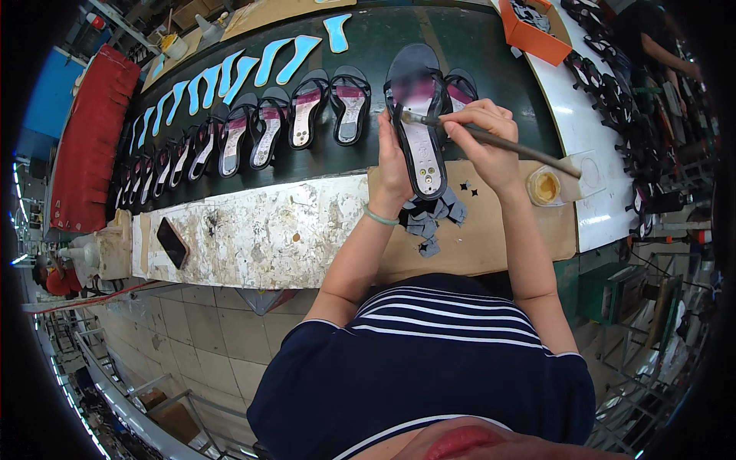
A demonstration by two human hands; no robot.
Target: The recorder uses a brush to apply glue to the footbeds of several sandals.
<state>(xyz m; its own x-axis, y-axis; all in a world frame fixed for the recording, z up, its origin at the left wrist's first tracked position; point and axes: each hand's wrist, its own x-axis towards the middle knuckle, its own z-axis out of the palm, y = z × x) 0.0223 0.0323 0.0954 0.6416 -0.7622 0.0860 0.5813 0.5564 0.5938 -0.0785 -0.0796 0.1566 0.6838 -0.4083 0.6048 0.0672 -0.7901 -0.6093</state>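
My left hand [393, 170] is closed around the left side of a black strappy sandal [423, 149], held upright with its toe away from me and its pale inner sole showing. In my right hand [488, 142] is a brush with a long brown handle [529, 151]. Its bristles touch the sandal's inner sole near the left strap. A tub of yellowish glue [544, 186] stands to the right of my right forearm. Below the sandal's heel lies a pile of grey fabric pieces [433, 220] on a cardboard sheet [502, 222].
Several similar sandals [309, 115] line the dark green surface to the left, one partly behind the held sandal. Beyond them lie blue insole pieces [295, 59]. A phone [172, 243] rests on the stained white board [264, 230]. An orange box [537, 38] and more sandals [606, 96] occupy the right.
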